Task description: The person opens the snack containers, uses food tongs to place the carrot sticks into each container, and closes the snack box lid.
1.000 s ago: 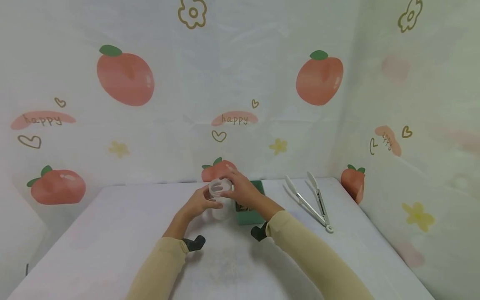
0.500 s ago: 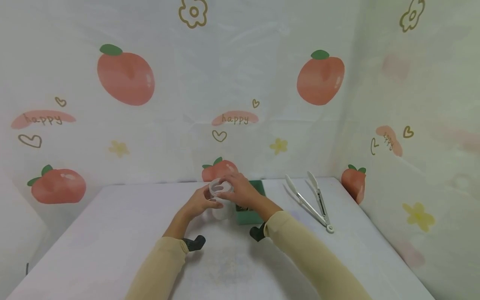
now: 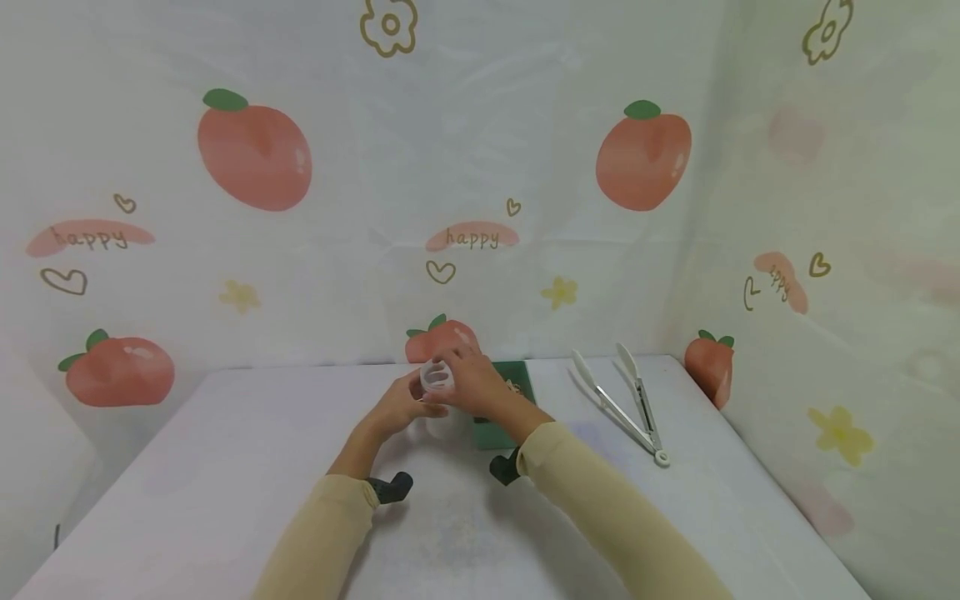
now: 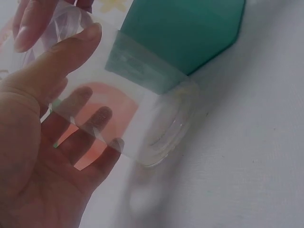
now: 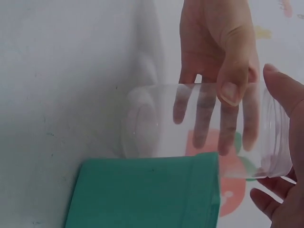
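A clear, see-through jar [image 5: 164, 118] stands mouth up between the two hands, just left of a green box [image 3: 495, 435]. My left hand [image 3: 397, 406] grips its side, with the thumb on the near face and the fingers spread behind the clear wall. Around the whitish ring-shaped top [image 3: 435, 377] of the jar, my right hand [image 3: 474, 385] curls its thumb and fingers. Whether that top is a separate lid or the jar's own rim, I cannot tell. Nothing shows inside the jar's lower part [image 4: 164, 126]. It is unclear whether its base touches the table.
Silver tongs [image 3: 626, 417] with white tips lie spread on the right of the white table [image 3: 225, 500]. Small light-brown pieces [image 3: 513, 386] show in the green box, partly hidden by the right hand. A patterned cloth wall [image 3: 337, 275] stands behind the table.
My right hand has turned about the jar's top, and its wrist has shifted slightly left. More of the top is covered now. The left hand keeps its grip in about the same place.
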### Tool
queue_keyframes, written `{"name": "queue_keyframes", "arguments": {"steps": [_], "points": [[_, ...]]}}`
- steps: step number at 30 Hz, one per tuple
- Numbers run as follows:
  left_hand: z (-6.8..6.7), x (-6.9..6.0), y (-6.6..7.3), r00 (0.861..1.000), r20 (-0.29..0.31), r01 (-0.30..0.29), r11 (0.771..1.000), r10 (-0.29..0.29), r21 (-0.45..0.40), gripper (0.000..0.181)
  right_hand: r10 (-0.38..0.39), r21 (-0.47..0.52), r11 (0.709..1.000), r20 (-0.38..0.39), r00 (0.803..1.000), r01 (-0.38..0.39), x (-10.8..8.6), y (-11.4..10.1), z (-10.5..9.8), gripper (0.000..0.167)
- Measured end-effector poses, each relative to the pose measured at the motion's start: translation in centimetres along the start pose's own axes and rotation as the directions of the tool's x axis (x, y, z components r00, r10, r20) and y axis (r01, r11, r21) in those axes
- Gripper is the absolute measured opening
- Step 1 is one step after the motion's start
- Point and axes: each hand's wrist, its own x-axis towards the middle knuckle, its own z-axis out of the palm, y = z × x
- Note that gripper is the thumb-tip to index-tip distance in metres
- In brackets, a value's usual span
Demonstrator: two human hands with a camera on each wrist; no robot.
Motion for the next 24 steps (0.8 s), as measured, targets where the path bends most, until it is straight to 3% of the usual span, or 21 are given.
{"name": "queue_keyframes", "arguments": {"steps": [11,18,24], "points": [[0.2,0.0,-0.1,1.0,0.008,-0.029,0.999,0.029,0.019,0.071,-0.07,0.105,0.992,0.018,0.997,0.068,-0.4,0.9,-0.6,0.052],[0.2,1.3,-2.9,1.0,-0.023,-0.022,0.999,0.021,-0.027,0.074,-0.079,0.082,0.994,0.033,0.996,0.076,-0.7,1.2,-1.4,0.054],[0.3,1.3,-3.4,0.999,-0.044,-0.02,1.0,0.02,-0.012,0.075,-0.079,0.104,0.992,0.048,0.996,0.073,-1.0,1.6,-2.1,0.055]]}}
